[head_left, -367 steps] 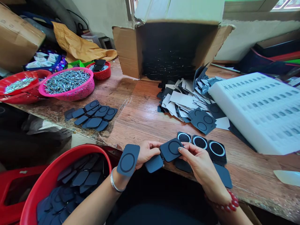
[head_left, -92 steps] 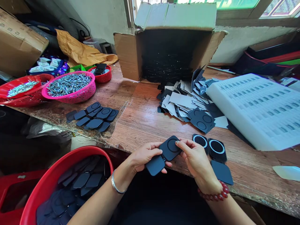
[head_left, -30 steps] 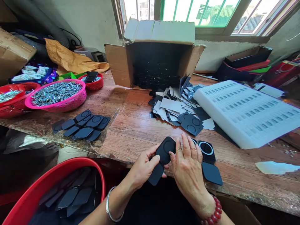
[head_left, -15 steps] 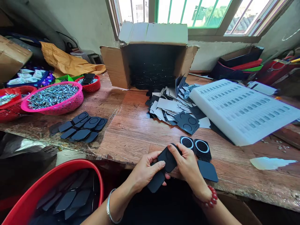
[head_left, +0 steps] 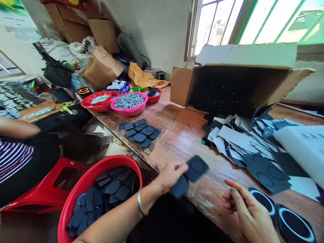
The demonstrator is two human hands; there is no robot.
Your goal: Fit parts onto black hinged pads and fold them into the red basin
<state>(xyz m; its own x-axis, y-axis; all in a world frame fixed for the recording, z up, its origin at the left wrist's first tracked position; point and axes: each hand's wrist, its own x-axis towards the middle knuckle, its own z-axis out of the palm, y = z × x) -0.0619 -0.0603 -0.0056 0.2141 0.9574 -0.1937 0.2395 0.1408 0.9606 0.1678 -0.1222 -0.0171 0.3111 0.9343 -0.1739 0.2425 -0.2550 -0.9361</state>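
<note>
From where I stand, the person's left hand (head_left: 174, 173) is gripping a hinged black pad (head_left: 197, 167), thumb on top, its two square panels opened out just above the front edge of the counter (head_left: 174, 148). The upper panel shows a smooth dark face with a faint circle on it. The right hand (head_left: 246, 209) holds nothing that I can see; its index finger points out, the other fingers curl loosely, and it sits apart from the pad, near the ringed squares (head_left: 295, 224).

Those squares, two in view at the lower right, have their bright rings bare, so I'd judge them yet to be dealt with, while the pad in the hand looks covered and close to finished. Farther left, a small cluster of dark pads (head_left: 139, 137) lies on the counter, some with that same circle. Below it, the red tub (head_left: 79, 180) holds a good heap of similar dark pieces; whether each one is complete I can't tell.

Plenty seems left to use: a loose pile of cards (head_left: 239, 141), some dark with printed circles, some pale side up, spreads before the open cardboard box (head_left: 181, 86).
</note>
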